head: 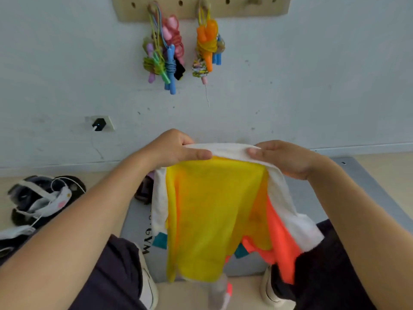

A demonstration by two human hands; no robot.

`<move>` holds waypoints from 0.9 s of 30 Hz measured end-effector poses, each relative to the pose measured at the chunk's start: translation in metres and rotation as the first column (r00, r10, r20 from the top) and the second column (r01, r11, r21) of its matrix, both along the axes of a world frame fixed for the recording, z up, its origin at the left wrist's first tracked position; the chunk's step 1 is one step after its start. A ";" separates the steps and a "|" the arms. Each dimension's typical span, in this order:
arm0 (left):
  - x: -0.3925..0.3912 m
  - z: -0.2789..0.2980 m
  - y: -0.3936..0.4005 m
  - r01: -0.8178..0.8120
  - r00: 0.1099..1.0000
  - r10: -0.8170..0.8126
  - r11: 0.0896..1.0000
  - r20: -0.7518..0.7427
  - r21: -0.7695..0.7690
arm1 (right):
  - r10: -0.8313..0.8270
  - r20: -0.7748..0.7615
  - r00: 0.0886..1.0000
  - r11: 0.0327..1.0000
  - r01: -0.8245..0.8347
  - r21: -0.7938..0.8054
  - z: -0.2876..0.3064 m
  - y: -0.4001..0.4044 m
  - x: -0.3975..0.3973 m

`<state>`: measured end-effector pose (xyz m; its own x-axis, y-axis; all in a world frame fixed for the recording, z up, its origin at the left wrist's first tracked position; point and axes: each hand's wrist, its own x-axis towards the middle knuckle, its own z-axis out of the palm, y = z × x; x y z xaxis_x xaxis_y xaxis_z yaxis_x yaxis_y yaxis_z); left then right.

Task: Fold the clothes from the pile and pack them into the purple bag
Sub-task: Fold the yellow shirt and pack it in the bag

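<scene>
A garment (214, 211) in yellow, orange, white and teal hangs in front of me, held up by its white top edge. My left hand (178, 146) pinches that edge on the left, thumb on top. My right hand (283, 157) grips the same edge on the right. The cloth drapes down over a grey mat (138, 222) between my knees. A small patch of purple (152, 175) shows behind the garment's left side; I cannot tell whether it is the bag. No clothes pile is visible.
Jump ropes (167, 57) hang from a wooden pegboard (201, 7) on the wall. A dark bag with white straps and a cable (44, 198) lies on the floor at the left. A wall socket holds a black charger (99, 124). My shoes (147, 285) rest at the mat's near edge.
</scene>
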<state>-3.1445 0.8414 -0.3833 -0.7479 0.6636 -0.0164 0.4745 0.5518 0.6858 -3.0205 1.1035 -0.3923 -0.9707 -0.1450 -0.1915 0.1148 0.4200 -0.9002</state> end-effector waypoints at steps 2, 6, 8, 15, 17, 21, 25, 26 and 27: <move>0.000 -0.011 -0.006 -0.001 1.000 0.003 0.997 0.029 -0.077 | -0.070 -0.019 0.997 0.997 0.070 0.019 -0.008 -0.002 0.001; -0.011 -0.045 -0.015 -0.113 0.990 0.116 0.993 0.084 -0.031 | -0.124 -0.019 0.992 0.982 0.126 0.140 -0.022 -0.003 -0.007; -0.016 -0.060 -0.022 -0.207 0.975 0.205 0.978 0.091 0.010 | -0.125 0.024 0.992 0.969 0.117 0.219 -0.027 -0.006 -0.009; 0.017 -0.100 -0.009 -0.164 0.986 0.154 0.971 0.070 0.173 | -0.273 0.051 0.961 0.947 0.278 -0.163 -0.062 -0.050 -0.026; 0.038 -0.107 0.002 -0.061 0.961 0.014 0.984 0.276 0.165 | -0.273 0.075 0.959 0.912 0.283 -0.296 -0.065 -0.063 -0.031; 0.062 -0.121 0.022 -0.127 0.930 0.075 0.984 0.359 0.124 | -0.333 0.089 0.939 0.753 0.322 -0.574 -0.067 -0.075 -0.038; 0.052 -0.109 0.019 -0.346 0.866 0.187 0.893 0.464 0.286 | -0.274 0.053 0.960 0.870 0.271 -0.412 -0.072 -0.076 -0.038; 0.048 -0.106 0.016 -0.373 0.855 0.192 0.873 0.481 0.315 | -0.240 0.039 0.970 0.920 0.240 -0.309 -0.072 -0.076 -0.037; 0.045 -0.103 0.013 -0.401 0.844 0.199 0.851 0.498 0.340 | -0.196 0.020 0.980 0.958 0.196 -0.208 -0.071 -0.078 -0.035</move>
<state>-3.0993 0.8549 -0.4866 -0.8917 0.4237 -0.1595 -0.0645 0.2298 0.9711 -3.0552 1.0256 -0.4637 -0.9842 0.0116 -0.1769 0.1758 0.1927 -0.9654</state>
